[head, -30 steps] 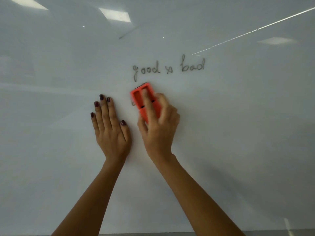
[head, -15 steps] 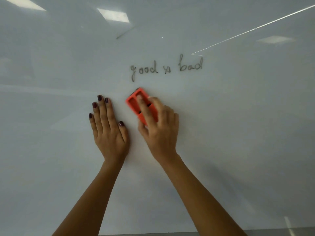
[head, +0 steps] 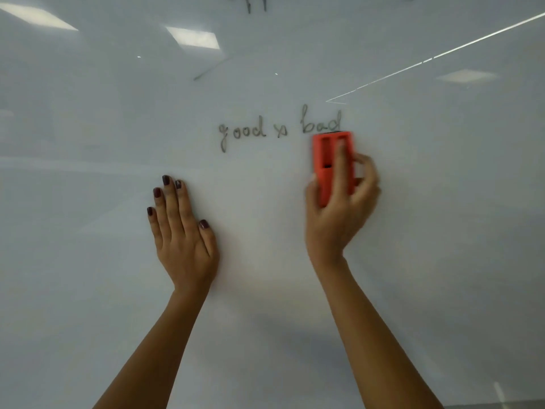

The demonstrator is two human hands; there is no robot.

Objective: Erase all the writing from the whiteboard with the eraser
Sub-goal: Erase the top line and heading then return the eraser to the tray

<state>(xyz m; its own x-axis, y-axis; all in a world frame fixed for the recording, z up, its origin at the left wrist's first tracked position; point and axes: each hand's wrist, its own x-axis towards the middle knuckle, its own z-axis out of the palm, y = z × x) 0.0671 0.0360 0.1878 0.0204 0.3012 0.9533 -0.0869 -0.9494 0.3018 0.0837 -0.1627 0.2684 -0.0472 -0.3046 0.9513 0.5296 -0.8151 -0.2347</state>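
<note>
Right hand (head: 339, 214): grip pinches the orange eraser (head: 331, 163) upright against the whiteboard (head: 442, 231) | writing "good vs bad" (head: 280, 128) just above the eraser's top edge | left hand (head: 182, 231): fingers spread flat on board, well left.

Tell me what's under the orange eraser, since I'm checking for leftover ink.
The eraser, held by the right hand, covers bare-looking whiteboard just below "bad". Its top edge meets the "d". Ink beneath it cannot be seen.
</note>
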